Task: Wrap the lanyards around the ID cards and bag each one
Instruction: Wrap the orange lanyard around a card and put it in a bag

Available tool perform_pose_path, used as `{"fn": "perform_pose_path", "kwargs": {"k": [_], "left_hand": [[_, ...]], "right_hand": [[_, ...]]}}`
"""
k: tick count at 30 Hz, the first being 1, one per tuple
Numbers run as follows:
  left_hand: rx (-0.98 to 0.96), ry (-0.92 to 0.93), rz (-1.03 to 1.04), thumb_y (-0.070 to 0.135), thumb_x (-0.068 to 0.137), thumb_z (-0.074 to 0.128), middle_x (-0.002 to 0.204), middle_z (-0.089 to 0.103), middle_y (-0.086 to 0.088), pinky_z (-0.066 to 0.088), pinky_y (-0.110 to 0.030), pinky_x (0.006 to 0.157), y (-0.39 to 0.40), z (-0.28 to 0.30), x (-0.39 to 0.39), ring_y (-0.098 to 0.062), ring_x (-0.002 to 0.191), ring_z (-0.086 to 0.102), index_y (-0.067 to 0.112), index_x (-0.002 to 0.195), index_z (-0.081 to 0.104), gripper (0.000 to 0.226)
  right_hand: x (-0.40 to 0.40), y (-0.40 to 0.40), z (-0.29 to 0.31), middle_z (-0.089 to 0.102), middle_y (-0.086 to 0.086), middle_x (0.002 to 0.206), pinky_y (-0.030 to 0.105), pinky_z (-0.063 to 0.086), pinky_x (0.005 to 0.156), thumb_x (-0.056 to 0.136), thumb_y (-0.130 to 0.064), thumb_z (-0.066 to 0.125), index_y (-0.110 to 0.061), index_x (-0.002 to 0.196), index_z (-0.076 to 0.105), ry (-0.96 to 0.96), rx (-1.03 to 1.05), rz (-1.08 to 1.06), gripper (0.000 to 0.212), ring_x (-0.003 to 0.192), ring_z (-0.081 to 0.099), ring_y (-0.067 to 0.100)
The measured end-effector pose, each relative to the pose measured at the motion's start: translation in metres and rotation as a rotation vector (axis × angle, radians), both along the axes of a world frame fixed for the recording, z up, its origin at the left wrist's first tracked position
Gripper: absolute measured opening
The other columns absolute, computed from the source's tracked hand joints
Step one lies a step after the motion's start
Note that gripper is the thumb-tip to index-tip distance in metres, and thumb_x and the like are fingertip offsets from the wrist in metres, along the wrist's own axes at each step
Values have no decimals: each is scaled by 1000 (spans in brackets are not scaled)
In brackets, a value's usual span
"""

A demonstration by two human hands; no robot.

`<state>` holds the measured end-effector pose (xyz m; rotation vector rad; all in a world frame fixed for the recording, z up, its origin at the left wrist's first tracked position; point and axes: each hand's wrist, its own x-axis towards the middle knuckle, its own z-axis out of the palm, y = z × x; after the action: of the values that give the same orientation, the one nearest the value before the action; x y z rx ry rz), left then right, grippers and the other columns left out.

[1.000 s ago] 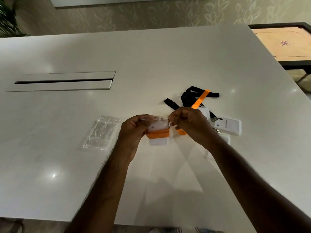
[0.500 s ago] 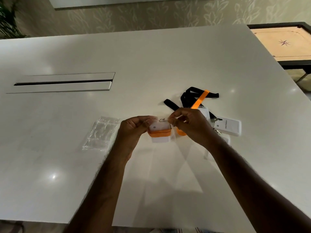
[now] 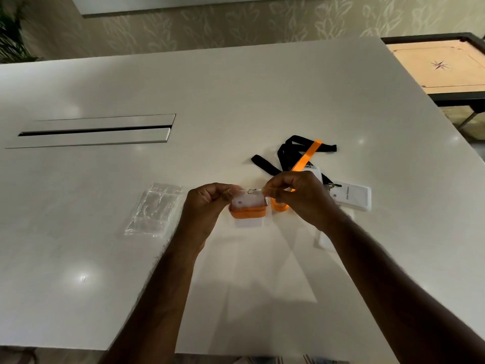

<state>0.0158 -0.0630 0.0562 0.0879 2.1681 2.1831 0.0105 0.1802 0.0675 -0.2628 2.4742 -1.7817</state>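
Both hands, left hand and right hand, pinch the ID card; keep the orange lanyard taut, then reach left for the bags.

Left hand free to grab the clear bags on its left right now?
Probably not yet. The path is open: the clear bags lie flat on bare table just left of the left hand, nothing between. But that hand is pinching the ID card with the orange lanyard wrapped round it.

White table with recessed cable slot. Beyond its far edge: leaf-patterned wall. Right of table: carrom board. Ceiling-light glare on tabletop.
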Motion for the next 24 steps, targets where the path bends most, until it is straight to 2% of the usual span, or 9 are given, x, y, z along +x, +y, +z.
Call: {"fn": "perform_pose_path", "kwargs": {"k": [3,6,9,11,14,16,18,22,24], "left_hand": [[-16,-3,15,21,90,75,104,81,-6,56,-39,98,1,-1,1,-23,107,75,18,101,84,14],[12,-13,23,16,91,77,106,81,-7,57,-36,99,4,-1,2,-23,108,75,14,104,83,15],[49,-36,10,14,91,76,108,81,-10,58,-37,101,5,0,4,-24,109,75,9,108,82,18],[43,-36,-12,17,92,76,110,80,-10,57,-38,103,6,0,5,-24,111,75,8,110,81,21],[33,-24,-28,20,93,76,112,80,-9,54,-40,104,10,1,8,-25,113,74,12,110,81,20],[-10,-5,-55,23,94,74,113,80,-5,55,-37,103,12,1,10,-22,114,73,17,110,82,19],[-52,7,-78,28,94,74,112,80,-2,57,-33,100,16,2,13,-20,113,74,21,109,81,19],[-76,15,-41,38,83,82,104,81,1,60,-26,87,29,1,16,-18,103,77,28,103,82,23],[-108,29,4,44,80,81,99,82,4,60,-23,83,35,0,17,-16,99,77,33,98,82,21]], "right_hand": [[2,1,0,81,-6,88,18,59,67,90,-17,84,-25,87,84,-28,-60,-9,9,71,71,2],[4,5,0,81,10,89,36,67,76,90,-16,85,-25,91,85,-99,-135,-43,9,74,76,20],[4,10,-2,81,13,89,45,67,81,91,-12,83,-21,94,84,-117,-153,-36,9,79,79,30],[5,13,-2,82,8,88,40,67,77,91,-11,83,-24,90,84,-107,-142,-33,13,78,80,28],[6,17,-3,82,-2,88,20,60,67,91,-14,83,-25,89,84,-81,-103,-28,11,72,80,19],[6,20,-4,82,-3,88,15,57,67,91,-15,83,-21,89,83,-76,-69,-24,6,73,80,17],[6,24,-6,82,-4,88,15,58,68,92,-16,82,-19,90,82,-93,-47,-20,3,75,80,16],[6,29,-9,82,-1,90,27,66,77,93,-13,80,-17,93,83,-123,-64,-14,5,81,81,19],[6,32,-11,82,2,91,29,66,79,94,-12,79,-13,96,83,-135,-87,-2,4,83,81,20]]}}
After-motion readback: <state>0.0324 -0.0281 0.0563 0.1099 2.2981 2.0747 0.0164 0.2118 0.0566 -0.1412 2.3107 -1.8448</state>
